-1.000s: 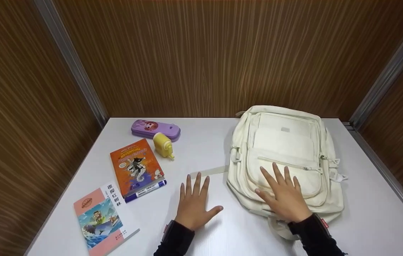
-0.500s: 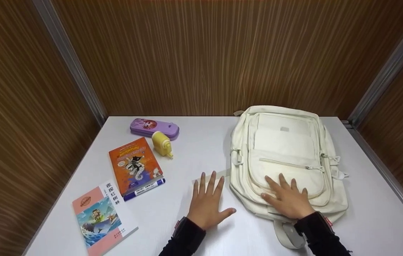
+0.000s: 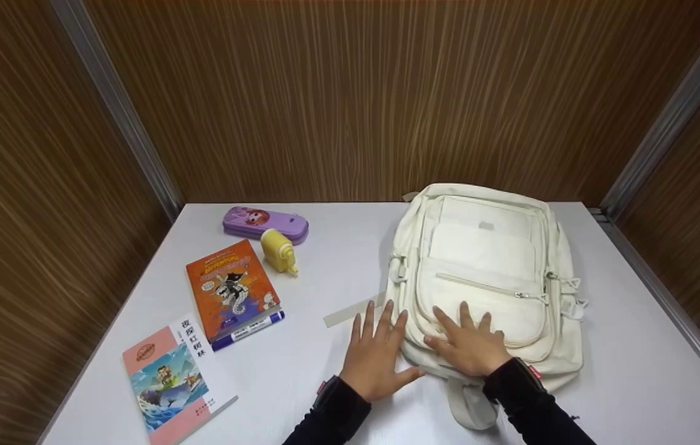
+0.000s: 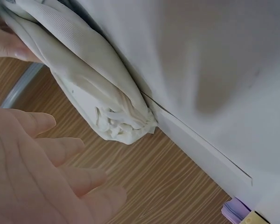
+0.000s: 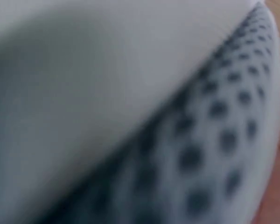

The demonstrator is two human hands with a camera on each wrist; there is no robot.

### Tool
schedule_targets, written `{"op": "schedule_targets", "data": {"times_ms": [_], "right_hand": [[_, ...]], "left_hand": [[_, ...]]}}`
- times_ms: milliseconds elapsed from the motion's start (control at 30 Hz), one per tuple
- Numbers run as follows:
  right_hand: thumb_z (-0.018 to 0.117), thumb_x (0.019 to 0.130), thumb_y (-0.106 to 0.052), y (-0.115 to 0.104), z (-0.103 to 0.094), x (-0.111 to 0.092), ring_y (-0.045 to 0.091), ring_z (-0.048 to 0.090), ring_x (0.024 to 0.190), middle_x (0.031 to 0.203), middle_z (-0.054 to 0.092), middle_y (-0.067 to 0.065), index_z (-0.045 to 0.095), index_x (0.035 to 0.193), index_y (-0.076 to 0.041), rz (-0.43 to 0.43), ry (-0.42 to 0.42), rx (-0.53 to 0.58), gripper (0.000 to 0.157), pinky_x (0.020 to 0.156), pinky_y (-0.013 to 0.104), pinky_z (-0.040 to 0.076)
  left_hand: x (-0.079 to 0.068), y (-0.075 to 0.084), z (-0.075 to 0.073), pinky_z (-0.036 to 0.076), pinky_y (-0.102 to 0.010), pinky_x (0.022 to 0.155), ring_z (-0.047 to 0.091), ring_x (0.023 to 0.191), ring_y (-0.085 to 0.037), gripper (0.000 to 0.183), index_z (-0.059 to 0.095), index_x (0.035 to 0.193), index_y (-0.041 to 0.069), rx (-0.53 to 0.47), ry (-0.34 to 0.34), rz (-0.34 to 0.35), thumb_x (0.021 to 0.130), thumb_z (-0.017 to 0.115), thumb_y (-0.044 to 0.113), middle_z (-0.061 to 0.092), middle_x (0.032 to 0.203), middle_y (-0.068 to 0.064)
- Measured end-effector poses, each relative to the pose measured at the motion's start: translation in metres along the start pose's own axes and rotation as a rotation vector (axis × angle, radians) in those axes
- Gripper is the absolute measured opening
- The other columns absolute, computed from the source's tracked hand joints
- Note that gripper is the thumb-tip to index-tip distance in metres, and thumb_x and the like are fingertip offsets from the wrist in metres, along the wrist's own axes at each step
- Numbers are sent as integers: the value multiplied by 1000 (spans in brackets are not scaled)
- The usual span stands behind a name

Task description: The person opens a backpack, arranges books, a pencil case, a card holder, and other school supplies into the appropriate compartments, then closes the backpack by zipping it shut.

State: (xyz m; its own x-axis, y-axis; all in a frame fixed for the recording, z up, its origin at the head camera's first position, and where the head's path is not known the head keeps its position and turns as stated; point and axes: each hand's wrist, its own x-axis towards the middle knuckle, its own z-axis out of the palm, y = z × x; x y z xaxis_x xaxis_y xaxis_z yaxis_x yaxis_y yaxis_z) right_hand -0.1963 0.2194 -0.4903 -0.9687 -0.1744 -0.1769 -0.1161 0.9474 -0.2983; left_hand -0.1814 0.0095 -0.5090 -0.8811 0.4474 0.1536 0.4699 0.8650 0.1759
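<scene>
The cream backpack (image 3: 479, 247) lies on the right of the desk (image 3: 343, 259); the right hand (image 3: 472, 347) is spread over its lower front, the left hand (image 3: 374, 361), also spread, just beside. Even, flat-palmed pressure should steady it best, clear of the zipper pull (image 3: 521, 296).

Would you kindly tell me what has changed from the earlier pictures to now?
The left hand has moved right, to the left edge of the backpack. Over the last half second, the right hand and the backpack's lower end shifted left. Neither hand appears to grip anything. The orange book, pink book, marker, yellow bottle and purple case stayed put.
</scene>
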Motion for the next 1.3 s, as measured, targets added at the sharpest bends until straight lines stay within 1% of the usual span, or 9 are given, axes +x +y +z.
{"op": "schedule_targets", "data": {"times_ms": [167,300,433,567,733,867,967,1133,1300], "right_hand": [[34,100,-57,-20,0,5,74,17,129,155,22,35,33,153,-23,-38,-17,28,63,95,84,25],[32,101,-57,-31,3,8,74,18,129,156,23,32,34,153,-24,-57,-16,43,61,95,84,25],[32,100,-57,-34,4,10,71,18,131,157,23,29,31,153,-25,-57,-3,57,62,98,83,23],[34,99,-59,-31,2,9,67,23,134,158,24,26,30,154,-24,-75,31,78,66,99,82,24],[37,99,-58,-23,-10,3,60,29,136,159,24,23,29,155,-22,-109,81,86,67,100,81,25],[37,99,-59,-7,-27,-1,61,29,135,158,24,25,28,155,-20,-122,129,57,69,99,80,27],[35,99,-60,16,-40,0,64,26,135,158,21,28,27,155,-18,-110,136,30,71,97,81,27],[37,99,-59,63,-56,14,69,15,134,158,10,32,25,155,-16,-68,92,8,72,93,86,19],[43,99,-53,96,-58,25,69,7,135,159,7,32,28,154,-16,-30,23,-4,69,95,88,8]], "left_hand": [[0,0,0,24,-58,118,18,149,-43,96,27,155,15,25,6,5,82,56,70,23,162,-14],[3,2,0,25,-57,118,19,149,-42,98,26,155,12,17,-28,5,83,55,71,22,163,-12],[9,3,1,30,-53,117,26,147,-39,96,28,154,9,36,-64,10,84,55,69,26,162,-9],[16,6,5,36,-50,114,37,142,-38,92,29,154,14,124,-80,3,85,53,70,35,158,-9],[19,9,8,40,-49,110,46,136,-39,82,40,150,23,199,-44,-22,84,55,70,45,152,-10],[18,6,7,44,-46,107,49,133,-36,73,48,143,22,207,-16,-23,85,57,65,48,149,-9],[15,2,6,44,-46,106,48,135,-35,70,48,143,22,173,-30,-23,87,56,63,46,151,-8],[12,-4,7,44,-46,106,44,138,-35,70,45,145,22,104,-59,-25,88,56,61,41,154,-7],[12,-7,8,44,-45,106,43,138,-35,70,45,145,23,99,-64,-20,88,56,61,41,155,-7]]}}
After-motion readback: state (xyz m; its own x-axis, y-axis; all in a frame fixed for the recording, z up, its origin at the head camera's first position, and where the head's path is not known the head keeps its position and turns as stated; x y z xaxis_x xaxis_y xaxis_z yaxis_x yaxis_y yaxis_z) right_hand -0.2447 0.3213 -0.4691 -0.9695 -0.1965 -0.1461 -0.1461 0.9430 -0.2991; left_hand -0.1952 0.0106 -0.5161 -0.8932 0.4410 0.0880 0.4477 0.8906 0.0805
